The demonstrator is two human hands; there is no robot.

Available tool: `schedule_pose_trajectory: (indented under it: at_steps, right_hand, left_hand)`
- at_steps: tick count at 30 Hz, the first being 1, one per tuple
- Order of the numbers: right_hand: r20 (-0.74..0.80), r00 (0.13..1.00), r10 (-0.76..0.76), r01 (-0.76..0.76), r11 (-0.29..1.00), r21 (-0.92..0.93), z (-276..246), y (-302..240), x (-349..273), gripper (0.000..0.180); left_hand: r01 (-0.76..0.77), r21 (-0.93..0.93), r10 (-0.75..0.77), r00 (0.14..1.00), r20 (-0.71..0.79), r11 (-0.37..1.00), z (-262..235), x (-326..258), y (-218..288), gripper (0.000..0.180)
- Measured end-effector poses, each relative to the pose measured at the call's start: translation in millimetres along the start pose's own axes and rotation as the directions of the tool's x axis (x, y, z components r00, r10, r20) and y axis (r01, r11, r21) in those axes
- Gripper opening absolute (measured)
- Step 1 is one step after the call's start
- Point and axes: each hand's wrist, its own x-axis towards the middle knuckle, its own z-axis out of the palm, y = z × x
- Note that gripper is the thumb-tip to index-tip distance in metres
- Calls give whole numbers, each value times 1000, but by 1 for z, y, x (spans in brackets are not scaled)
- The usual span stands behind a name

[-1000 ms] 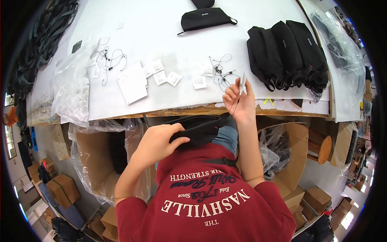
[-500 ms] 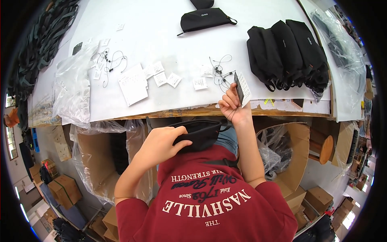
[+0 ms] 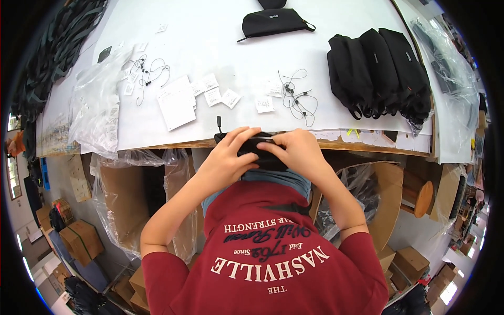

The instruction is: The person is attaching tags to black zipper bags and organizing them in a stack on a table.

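Note:
Held at the table's front edge is a small black zip pouch (image 3: 269,161), its mouth facing up between my hands. My left hand (image 3: 229,156) is closed round the pouch's left side, fingers over the rim. A black zip pull (image 3: 219,124) sticks up beyond that hand. My right hand (image 3: 300,153) pinches a black-and-white hang tag (image 3: 264,139) at the pouch's mouth; fingers hide most of the tag, and I cannot tell how far inside it is. On the table ahead lie tangled black tag cords (image 3: 299,100) and small white labels (image 3: 230,98).
A row of black pouches (image 3: 375,73) lies at the right, another black pouch (image 3: 275,24) at the far middle. White cards (image 3: 176,105), a clear plastic bag (image 3: 94,105) and dark straps (image 3: 58,52) occupy the left. Lined cardboard boxes (image 3: 128,205) stand under the table edge (image 3: 173,146).
My right hand has come down and left with the hang tag, from above the table edge to the pouch's mouth. The pouch and my left hand have risen toward the table edge.

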Motion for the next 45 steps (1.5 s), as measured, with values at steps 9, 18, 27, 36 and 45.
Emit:
schedule_pose_trajectory:
  at_steps: [9,18,27,36,45]
  right_hand:
    - [283,955,-88,61,993,100,0,15,-13,35]
    - [178,969,-170,171,985,9,2,19,-28,35]
    - [-5,941,-338,323,904,-280,-21,10,-29,22]
    - [-237,892,-385,307,900,-309,-33,-21,-19,16]
    - [-421,873,245,102,754,649,23,-32,-27,18]
  left_hand:
    - [-5,-101,25,981,194,995,8,-3,-25,16]
    - [316,297,-241,934,-263,901,10,30,-107,26]
    - [289,-175,-331,893,-304,941,-31,42,-55,12]
    - [135,-753,-670,575,-470,644,-6,9,-20,77]
    - [-168,-962,-860,499,104,-214,30,9,13,41]
